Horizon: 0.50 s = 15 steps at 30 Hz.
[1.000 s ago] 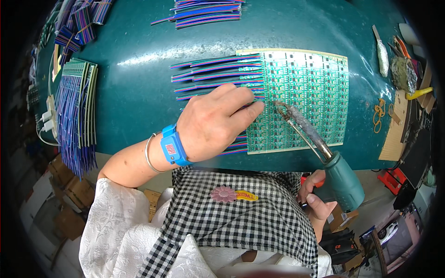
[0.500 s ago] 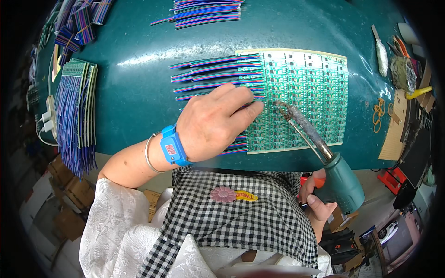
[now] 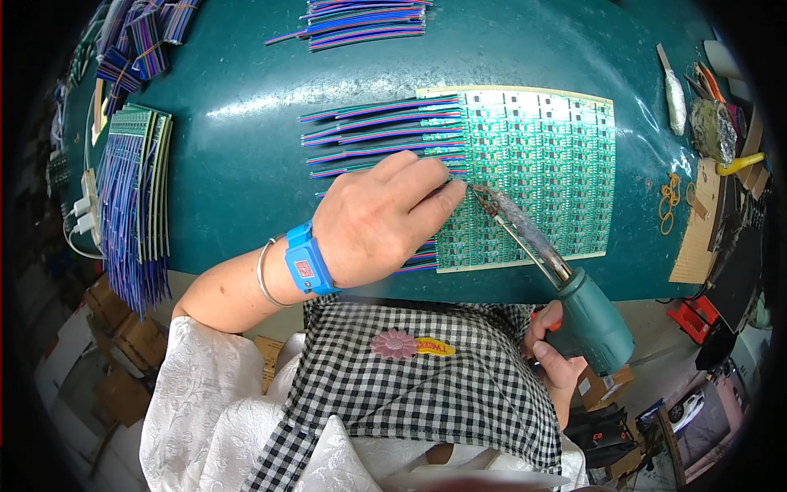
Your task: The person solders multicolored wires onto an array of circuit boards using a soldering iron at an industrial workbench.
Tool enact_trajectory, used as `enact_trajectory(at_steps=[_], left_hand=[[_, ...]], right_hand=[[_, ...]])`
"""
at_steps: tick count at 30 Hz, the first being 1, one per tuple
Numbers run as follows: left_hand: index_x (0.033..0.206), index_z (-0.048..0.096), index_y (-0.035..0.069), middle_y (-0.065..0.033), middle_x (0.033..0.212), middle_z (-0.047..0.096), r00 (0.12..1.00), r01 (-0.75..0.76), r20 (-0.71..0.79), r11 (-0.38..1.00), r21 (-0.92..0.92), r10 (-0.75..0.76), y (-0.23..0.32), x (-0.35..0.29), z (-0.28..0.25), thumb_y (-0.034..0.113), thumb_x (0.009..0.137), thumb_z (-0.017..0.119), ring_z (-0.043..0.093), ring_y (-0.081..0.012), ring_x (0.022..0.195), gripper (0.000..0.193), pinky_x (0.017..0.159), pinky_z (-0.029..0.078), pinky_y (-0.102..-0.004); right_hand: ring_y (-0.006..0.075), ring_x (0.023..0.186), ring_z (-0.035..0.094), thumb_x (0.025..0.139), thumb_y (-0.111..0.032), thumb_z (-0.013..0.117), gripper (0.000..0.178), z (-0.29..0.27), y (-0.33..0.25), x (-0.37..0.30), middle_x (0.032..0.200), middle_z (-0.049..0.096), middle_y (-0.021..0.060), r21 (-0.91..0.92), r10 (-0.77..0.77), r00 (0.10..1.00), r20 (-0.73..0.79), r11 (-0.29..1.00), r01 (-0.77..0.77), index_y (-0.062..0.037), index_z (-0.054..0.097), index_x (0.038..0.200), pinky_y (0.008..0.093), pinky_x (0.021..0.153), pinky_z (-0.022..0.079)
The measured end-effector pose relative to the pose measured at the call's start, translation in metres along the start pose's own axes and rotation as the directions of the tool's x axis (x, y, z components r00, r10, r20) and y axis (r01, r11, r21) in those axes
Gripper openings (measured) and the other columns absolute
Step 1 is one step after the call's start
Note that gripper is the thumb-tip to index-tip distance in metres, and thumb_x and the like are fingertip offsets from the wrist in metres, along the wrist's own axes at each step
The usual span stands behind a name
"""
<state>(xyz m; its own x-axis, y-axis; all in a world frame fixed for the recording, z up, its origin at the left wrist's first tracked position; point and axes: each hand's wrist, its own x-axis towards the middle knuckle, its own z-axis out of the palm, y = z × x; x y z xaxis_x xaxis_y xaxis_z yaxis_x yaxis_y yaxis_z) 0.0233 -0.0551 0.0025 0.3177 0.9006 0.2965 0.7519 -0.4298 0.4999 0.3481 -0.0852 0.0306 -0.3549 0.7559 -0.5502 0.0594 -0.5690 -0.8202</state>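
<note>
A green circuit board panel (image 3: pixel 537 176) lies on the table, with multicoloured flat wire strips (image 3: pixel 381 131) reaching out from its left edge. My left hand (image 3: pixel 381 217), wearing a blue wrist strap (image 3: pixel 307 261), is closed in a pinch over that edge. A wire strip runs beneath it, its outer end showing left of the knuckles; the pinched part is hidden. My right hand (image 3: pixel 553 344) grips a green soldering gun (image 3: pixel 602 324) from below, its handle mostly out of sight. The gun's dark tip meets the board edge right beside my left fingertips.
Wired boards (image 3: pixel 139 180) are stacked at the left near a white power strip (image 3: pixel 88 209). More wire strips (image 3: pixel 369 25) lie at the far side, with bundles (image 3: pixel 147 45) at far left. Rubber bands (image 3: pixel 669 205), cardboard (image 3: pixel 697 221) and tools lie at the right.
The soldering gun and my right hand have shifted left, bringing the tip from over the board to my left fingertips. My left hand has barely moved.
</note>
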Motion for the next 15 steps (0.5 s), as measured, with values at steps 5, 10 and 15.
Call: enact_trajectory(at_steps=[5,10,15], left_hand=[[0.105,0.074,0.001,-0.0088,0.093,0.063,0.999,-0.034,-0.029,0.999,0.012,0.034,-0.002,0.002,0.004,-0.001,0.066,0.069,0.062,-0.0223,0.072,0.039,0.052,0.05,-0.0334],[0.105,0.074,0.001,-0.0083,0.091,0.063,0.998,-0.046,-0.043,0.999,0.021,0.047,-0.003,0.001,0.002,-0.001,0.066,0.069,0.061,-0.0216,0.071,0.04,0.05,0.049,-0.033],[0.105,0.074,0.0,-0.0075,0.092,0.062,0.998,-0.054,-0.025,0.997,0.058,0.055,-0.001,0.001,0.001,-0.001,0.066,0.07,0.059,-0.0203,0.069,0.039,0.048,0.048,-0.0321]], right_hand=[[0.016,0.054,0.05,0.073,-0.012,0.078,0.042,0.008,0.005,0.003,0.077,0.054,0.0095,0.122,-0.126,0.986,-0.112,0.983,0.139,0.0017,0.053,0.104,0.029,0.046,0.042],[0.0173,0.053,0.053,0.073,-0.014,0.079,0.046,0.013,-0.005,-0.001,0.078,0.055,0.01,0.129,-0.075,0.989,-0.129,0.987,0.091,0.0041,0.054,0.107,0.0303,0.045,0.044],[0.0172,0.052,0.053,0.072,-0.016,0.08,0.047,0.007,0.0,-0.002,0.077,0.055,0.0102,0.049,-0.096,0.985,-0.146,0.993,0.104,0.0043,0.054,0.105,0.0303,0.044,0.044]])
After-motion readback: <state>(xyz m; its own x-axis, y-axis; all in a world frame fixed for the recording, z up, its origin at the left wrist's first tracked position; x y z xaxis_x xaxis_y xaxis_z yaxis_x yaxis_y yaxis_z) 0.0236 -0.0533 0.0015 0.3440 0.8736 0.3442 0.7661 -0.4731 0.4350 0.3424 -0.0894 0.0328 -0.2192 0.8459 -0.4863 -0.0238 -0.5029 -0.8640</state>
